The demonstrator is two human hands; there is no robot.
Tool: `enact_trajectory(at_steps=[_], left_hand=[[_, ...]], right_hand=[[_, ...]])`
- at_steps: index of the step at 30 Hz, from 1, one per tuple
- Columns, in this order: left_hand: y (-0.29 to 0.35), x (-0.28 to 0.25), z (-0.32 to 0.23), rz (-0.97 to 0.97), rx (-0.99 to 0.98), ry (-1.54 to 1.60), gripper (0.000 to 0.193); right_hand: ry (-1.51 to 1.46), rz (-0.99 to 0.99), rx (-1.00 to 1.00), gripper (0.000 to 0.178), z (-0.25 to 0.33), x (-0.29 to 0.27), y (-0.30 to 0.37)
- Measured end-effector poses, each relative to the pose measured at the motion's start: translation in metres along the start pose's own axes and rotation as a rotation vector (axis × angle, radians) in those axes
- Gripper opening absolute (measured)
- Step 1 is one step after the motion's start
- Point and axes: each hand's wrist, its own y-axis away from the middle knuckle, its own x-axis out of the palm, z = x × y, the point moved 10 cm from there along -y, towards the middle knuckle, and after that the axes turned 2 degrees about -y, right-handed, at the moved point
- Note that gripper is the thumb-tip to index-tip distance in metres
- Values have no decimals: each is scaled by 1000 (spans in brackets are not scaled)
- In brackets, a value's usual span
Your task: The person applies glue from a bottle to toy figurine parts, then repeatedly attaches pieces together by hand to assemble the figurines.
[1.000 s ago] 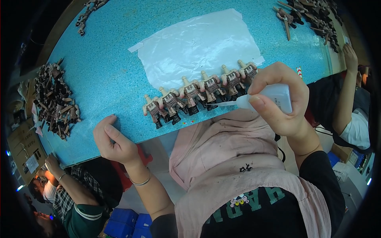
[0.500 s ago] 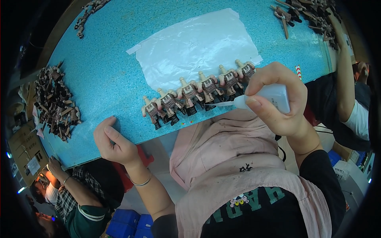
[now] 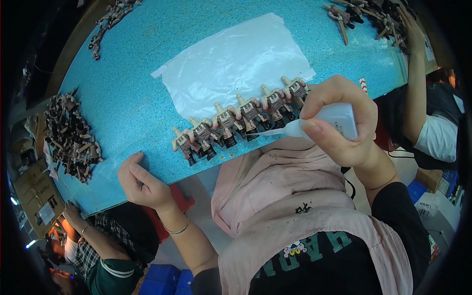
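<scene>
Held between thumb and fingers, a translucent white squeeze bottle point(image 3: 339, 122) with a long thin nozzle lies sideways in my right hand point(image 3: 346, 123). Its tip points left, at the dark feet of a middle figure; whether it touches cannot be told. Several small toy figures point(image 3: 227, 123) form a slanting row along the table's near edge. They have pale neck pegs without heads, brown patterned torsos and black legs. The right end of the row is partly behind my right hand. My left hand point(image 3: 145, 183) rests at the edge left of the row, fingers loosely curled and apart, with nothing visible in them.
A white plastic sheet point(image 3: 236, 59) lies behind the row on the blue table point(image 3: 123, 98). Piles of brown and black figure parts lie at left point(image 3: 73, 140) and far right point(image 3: 366, 17). More parts point(image 3: 105, 27) lie far left. Co-workers sit on both sides, one hand point(image 3: 413, 37) by the right pile.
The whole view has shifted slightly. Against the figures, the nozzle tip stays at about the same feet, and my left hand keeps its place and pose.
</scene>
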Motion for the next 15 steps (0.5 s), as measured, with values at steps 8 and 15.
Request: enact_trajectory(at_steps=[8, 15], left_hand=[[0, 1, 0, 6, -7, -11, 24], [1, 1, 0, 5, -16, -19, 25]], right_hand=[[59, -132, -9, 8, 0, -36, 13], [100, -85, -11, 8, -1, -32, 13]])
